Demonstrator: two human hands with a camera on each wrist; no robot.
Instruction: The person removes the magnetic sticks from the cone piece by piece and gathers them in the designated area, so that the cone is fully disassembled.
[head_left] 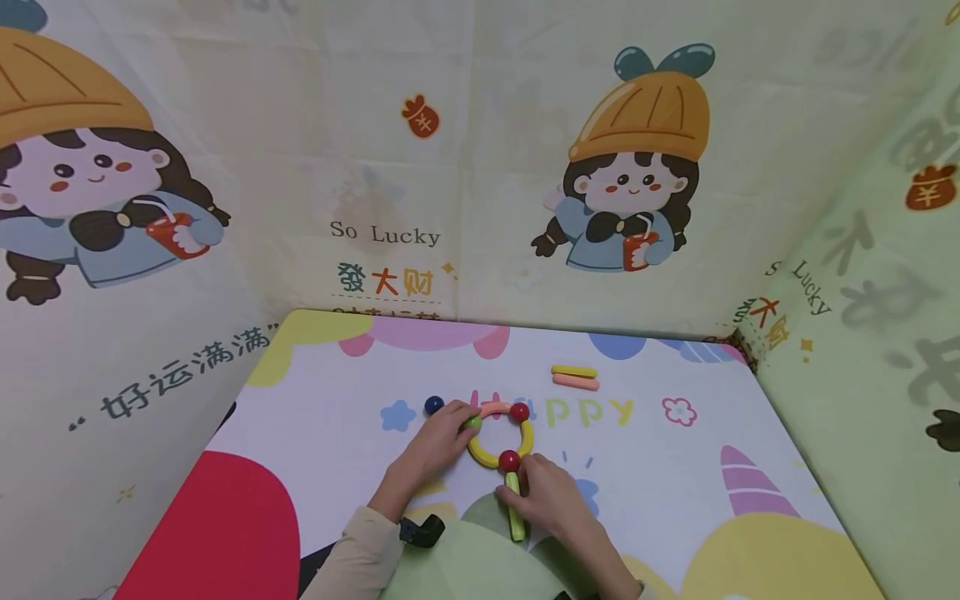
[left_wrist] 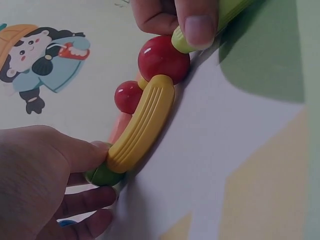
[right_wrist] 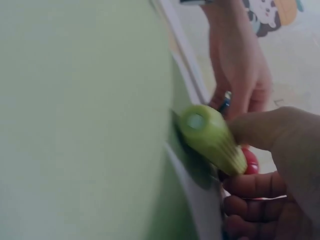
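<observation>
Left hand: fingers pinching green ball
Right hand: fingers pinching green rod
Ring: well apart from tabletop side edges
Two sticks: nearer far edge

The left forearm slants up from the bottom edge to the left hand, thumb and forefinger pinching, lower fingers loosely bent. The right forearm slants up leftward to the right hand, lower in the frame, also pinching.
</observation>
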